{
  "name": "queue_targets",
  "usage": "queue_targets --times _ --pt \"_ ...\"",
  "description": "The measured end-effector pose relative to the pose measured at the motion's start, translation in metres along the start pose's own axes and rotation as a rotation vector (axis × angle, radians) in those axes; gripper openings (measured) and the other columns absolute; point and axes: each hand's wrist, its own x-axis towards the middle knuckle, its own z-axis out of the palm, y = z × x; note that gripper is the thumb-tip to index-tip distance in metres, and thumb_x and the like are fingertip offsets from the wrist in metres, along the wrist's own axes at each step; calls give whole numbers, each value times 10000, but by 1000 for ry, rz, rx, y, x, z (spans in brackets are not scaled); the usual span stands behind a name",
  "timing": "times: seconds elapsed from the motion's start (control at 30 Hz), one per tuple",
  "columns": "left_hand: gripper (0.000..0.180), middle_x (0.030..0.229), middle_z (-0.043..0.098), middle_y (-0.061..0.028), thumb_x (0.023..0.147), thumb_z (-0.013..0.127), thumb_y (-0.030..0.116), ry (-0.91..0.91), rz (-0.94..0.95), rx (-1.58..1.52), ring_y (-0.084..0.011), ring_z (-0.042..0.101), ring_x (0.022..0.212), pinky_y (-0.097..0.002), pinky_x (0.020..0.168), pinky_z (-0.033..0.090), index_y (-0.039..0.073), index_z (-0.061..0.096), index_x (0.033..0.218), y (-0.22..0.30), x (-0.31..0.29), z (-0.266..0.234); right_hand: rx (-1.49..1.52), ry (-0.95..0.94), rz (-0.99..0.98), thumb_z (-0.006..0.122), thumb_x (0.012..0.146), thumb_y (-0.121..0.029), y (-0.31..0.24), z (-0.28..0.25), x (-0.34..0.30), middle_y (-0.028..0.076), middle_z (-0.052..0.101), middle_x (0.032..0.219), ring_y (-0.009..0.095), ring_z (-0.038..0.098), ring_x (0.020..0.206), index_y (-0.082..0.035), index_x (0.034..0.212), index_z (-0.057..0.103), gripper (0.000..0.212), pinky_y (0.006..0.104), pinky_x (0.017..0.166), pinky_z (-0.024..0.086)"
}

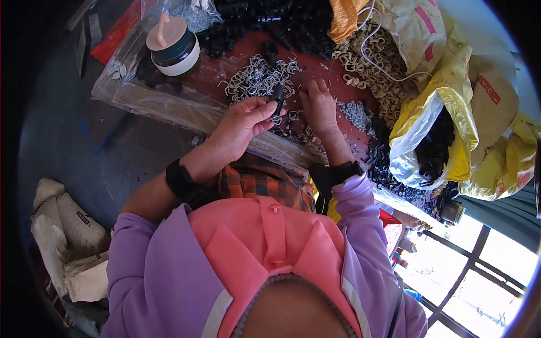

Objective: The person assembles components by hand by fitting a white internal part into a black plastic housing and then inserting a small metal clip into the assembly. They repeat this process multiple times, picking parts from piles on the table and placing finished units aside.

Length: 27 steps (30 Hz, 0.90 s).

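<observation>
Center frame, toward the top, I see the left hand (239, 124), its grip clenched on 1 black part (278, 94): slim, roughly cylindrical, faintly glossy, tilted slightly off upright, with a bright metal piece (276, 120) showing at its lower end. Behind it, a heap of silver hooks (253, 79) lies on the reddish surface (246, 48). To its right, the right hand (320, 107) curls near a small gray pile (356, 116); I cannot tell whether that grip holds anything.

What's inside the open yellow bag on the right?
Black parts show inside the yellow bag; anything beneath them or behind the bag's walls is covered, can't tell.
</observation>
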Motion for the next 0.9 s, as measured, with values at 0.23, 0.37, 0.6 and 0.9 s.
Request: queue_targets --times 0.23,0.37,0.6,0.9 --pt "115 918 559 -41 804 501 175 -41 -6 -37 -124 513 913 -225 739 402 98 509 889 2 2 -2 -131 -21 -167 490 732 -63 2 3 0 124 449 762 302 514 663 -45 804 460 80 364 550 419" --pt "152 893 566 -31 799 510 205 -28 11 -90 -65 494 821 -193 730 375 91 525 898 0 2 -2 16 0 -154 494 724 -34 -19 -21 -9 127 457 786 304 515 672 -36 793 453 81 363 553 414" --pt "149 938 540 -51 813 476 140 -221 60 -230 -144 497 928 -304 839 381 67 496 941 -4 5 1 212 11 -348 498 708 17 -50 -42 -19 131 479 820 315 504 658 -20 794 431 115 351 563 416" --pt "149 914 550 -57 806 485 115 -241 99 -226 -135 506 889 -269 807 400 38 521 928 -7 9 5 635 -122 123 498 772 -22 -53 -39 -34 72 523 666 159 517 544 -5 848 432 102 250 495 412"
